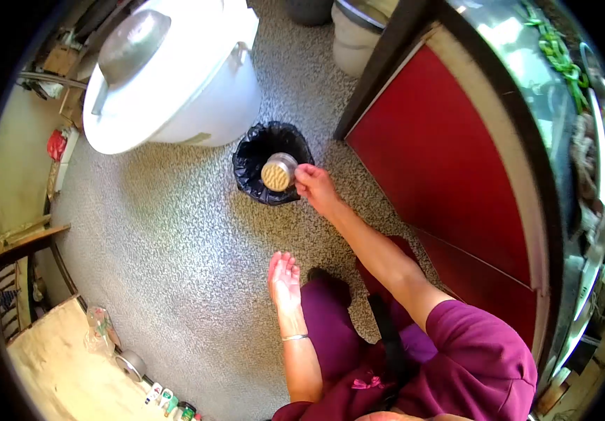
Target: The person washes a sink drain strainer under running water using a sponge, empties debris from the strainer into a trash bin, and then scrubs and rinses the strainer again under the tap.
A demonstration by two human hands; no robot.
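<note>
My right hand point(316, 186) reaches forward and grips the edge of a small round container point(280, 172) with silvery or clear sides and a yellowish, ridged round face. It is tilted over a bin lined with a black plastic bag point(250, 168), which stands on the speckled floor. I cannot make out what is inside the container. My left hand point(285, 282), with a bangle at the wrist, is held palm up with its fingers stretched out. Nothing is in it, and it is apart from the bin.
A large white tub point(211, 105) with a metal bowl point(134, 45) on top stands beyond the bin. To the right is a red-panelled cabinet point(442, 147) with a cluttered glass top. A pale bucket point(355, 42) is at the back. A wooden board point(64, 358) lies lower left.
</note>
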